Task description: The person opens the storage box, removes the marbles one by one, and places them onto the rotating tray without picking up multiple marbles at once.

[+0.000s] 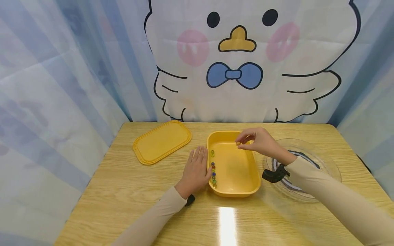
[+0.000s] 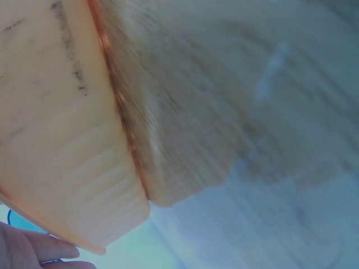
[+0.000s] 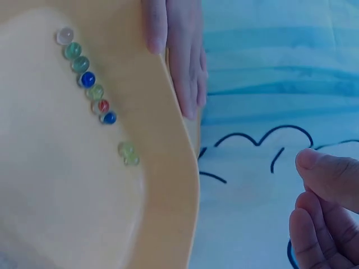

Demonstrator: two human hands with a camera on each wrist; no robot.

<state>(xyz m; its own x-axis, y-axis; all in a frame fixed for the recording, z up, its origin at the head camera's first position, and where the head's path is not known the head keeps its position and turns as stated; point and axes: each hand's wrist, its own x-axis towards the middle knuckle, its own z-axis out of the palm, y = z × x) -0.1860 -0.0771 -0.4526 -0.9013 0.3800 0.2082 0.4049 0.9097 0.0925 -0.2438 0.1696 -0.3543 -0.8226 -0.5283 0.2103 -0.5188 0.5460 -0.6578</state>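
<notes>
A yellow rectangular tub (image 1: 234, 171) stands on the table. Several coloured glass marbles (image 3: 87, 79) form a line along its left inner side, with a small gap before the pair of yellow-green marbles (image 3: 128, 153). My left hand (image 1: 195, 167) lies with fingers straight against the tub's left rim, thumb over the edge. Above the tub's far right part, my right hand (image 1: 257, 140) pinches a small amber-looking marble (image 1: 238, 144) between thumb and fingertips. That marble cannot be made out in the right wrist view. The left wrist view shows mostly the tub's outer wall (image 2: 67, 134).
A flat yellow lid (image 1: 162, 141) lies on the table to the left of the tub. To the right, a clear round dish (image 1: 333, 174) sits partly beneath my right forearm. A patterned curtain (image 1: 234, 102) hangs behind the table's back edge.
</notes>
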